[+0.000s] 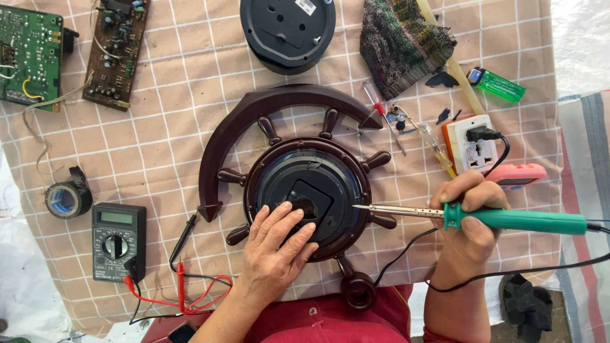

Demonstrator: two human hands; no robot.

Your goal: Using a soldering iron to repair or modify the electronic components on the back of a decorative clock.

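a work surface covered with a tan cloth marked in a white grid, seen from above. at the centre lies a dark brown wall clock shaped like a ship's wheel, face down, its round black back showing and a square black clock movement set in the middle.

the left hand rests flat on the clock back, fingers spread and lying over the lower left edge of the movement, gripping nothing. the right hand is closed around the green handle of a soldering iron, held like a pen. the iron's metal tip points left and hovers over the right side of the clock back, just beside the movement and near the left fingertips.

judged from this: the hot tip sits close to plastic and to bare fingers, so a small slip could melt the casing or burn the left hand. the iron's black cord trails across the clock's lower spokes and could snag.

around it: a black multimeter with red and black probe leads at lower left, a roll of dark tape, two circuit boards at top left, a white power socket, a green lighter.
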